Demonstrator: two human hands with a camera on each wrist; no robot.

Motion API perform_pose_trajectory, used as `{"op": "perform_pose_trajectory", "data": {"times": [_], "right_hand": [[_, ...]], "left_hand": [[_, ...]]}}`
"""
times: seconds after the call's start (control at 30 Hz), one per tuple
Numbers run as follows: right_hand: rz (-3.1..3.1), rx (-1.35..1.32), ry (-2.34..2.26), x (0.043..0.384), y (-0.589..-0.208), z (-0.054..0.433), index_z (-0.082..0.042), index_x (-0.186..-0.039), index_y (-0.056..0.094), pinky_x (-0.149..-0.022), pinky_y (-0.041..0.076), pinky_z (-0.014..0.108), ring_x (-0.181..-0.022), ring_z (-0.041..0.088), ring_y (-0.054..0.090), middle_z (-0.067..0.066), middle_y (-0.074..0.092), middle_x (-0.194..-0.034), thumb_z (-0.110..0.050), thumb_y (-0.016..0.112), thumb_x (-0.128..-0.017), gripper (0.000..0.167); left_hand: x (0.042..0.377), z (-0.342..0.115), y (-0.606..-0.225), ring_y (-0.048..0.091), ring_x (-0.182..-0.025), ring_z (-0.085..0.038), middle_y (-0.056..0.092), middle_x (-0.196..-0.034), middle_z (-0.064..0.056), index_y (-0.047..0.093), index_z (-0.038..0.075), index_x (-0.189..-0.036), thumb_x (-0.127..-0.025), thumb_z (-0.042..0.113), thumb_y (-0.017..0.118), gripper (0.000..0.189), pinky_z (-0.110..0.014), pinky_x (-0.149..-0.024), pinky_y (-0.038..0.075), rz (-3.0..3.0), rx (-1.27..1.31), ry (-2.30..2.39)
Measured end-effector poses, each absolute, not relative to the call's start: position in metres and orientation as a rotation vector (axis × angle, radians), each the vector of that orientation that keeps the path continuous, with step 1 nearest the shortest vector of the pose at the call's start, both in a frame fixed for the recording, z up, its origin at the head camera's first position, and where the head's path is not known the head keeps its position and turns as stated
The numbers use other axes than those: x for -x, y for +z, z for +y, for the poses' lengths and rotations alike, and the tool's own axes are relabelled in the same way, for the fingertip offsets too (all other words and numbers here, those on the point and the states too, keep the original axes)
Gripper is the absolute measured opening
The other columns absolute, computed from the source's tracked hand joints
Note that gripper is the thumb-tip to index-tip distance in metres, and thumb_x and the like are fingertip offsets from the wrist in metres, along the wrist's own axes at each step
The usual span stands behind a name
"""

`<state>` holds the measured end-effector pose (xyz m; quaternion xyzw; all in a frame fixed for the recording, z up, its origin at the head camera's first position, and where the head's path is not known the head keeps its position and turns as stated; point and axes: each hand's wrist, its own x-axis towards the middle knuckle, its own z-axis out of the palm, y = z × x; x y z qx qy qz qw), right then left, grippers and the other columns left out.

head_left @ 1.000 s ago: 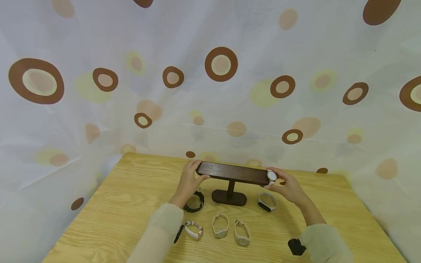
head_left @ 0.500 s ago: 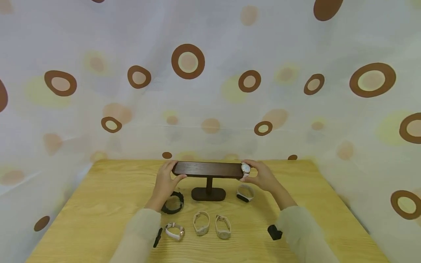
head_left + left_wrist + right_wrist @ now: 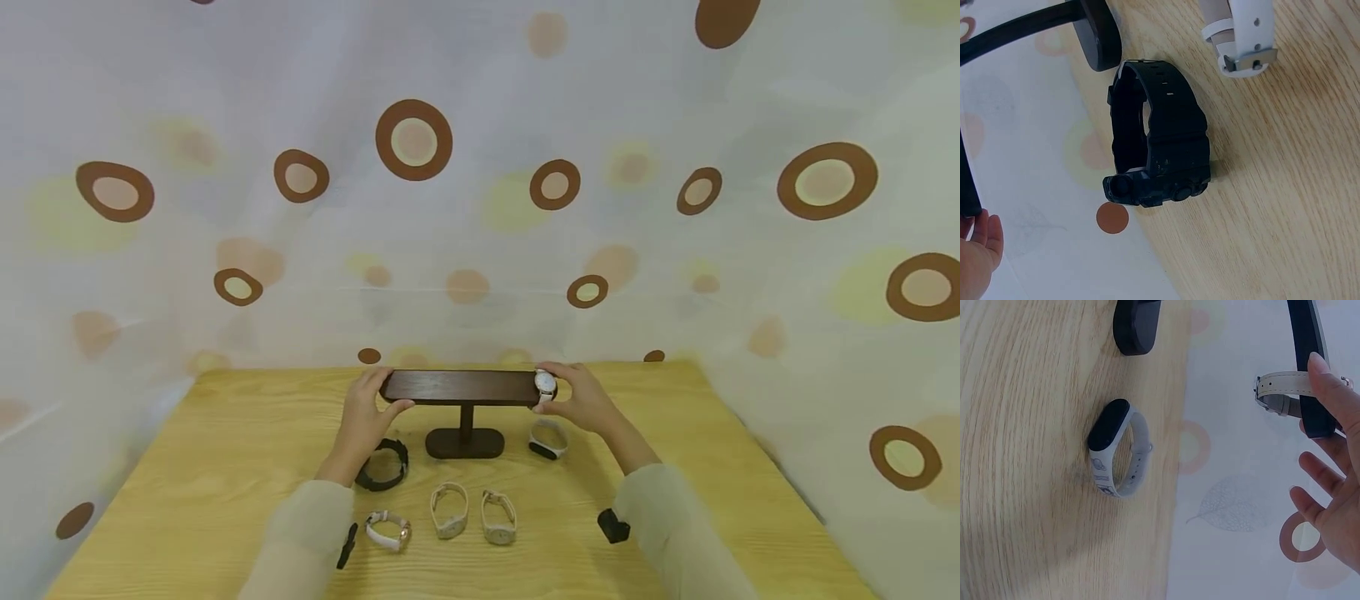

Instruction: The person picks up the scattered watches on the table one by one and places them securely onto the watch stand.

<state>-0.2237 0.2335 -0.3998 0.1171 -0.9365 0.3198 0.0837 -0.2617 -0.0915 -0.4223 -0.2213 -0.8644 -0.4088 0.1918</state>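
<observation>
A dark wooden watch stand (image 3: 457,386) stands on the table with its long bar raised on a post. My left hand (image 3: 362,427) grips the bar's left end, thumb in front and fingers behind. At the opposite end, a white-strapped wristwatch (image 3: 545,382) is looped around the bar, its pale dial facing up. My right hand (image 3: 591,407) holds this watch at the bar's end, its thumb on the strap (image 3: 1288,383) in the right wrist view; the other fingers are behind the bar. The left wrist view shows only part of a hand (image 3: 977,253) at the bar's end.
Below the bar lie a black sports watch (image 3: 1175,134) on the left and a white fitness band (image 3: 1110,434) on the right. Nearer me are a white watch (image 3: 386,533) and two beige watches, one left (image 3: 450,512), one right (image 3: 498,521). A patterned curtain (image 3: 465,208) hangs behind.
The head view has turned, so everything sits further left and the stand looks level. The wristwatch has slid slightly inward from the bar's right end. My left hand keeps its grip.
</observation>
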Motion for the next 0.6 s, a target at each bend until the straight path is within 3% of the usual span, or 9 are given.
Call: {"op": "perform_pose_trajectory", "data": {"times": [0.6], "right_hand": [[-2.801,-0.406,0.92,0.2305,-0.3989,0.226,-0.002,-0.13,0.051,-0.085,0.043,0.059,-0.106,0.04,0.048,0.025,0.053,-0.119,-0.026,0.078,-0.073,0.067]], "left_hand": [[0.2645,-0.0943,-0.4223,0.051,-0.116,-0.035,0.055,-0.124,-0.019,0.054,-0.003,-0.123,-0.076,0.021,0.073,0.056,-0.045,-0.096,0.046,-2.455,0.586,-1.114]]}}
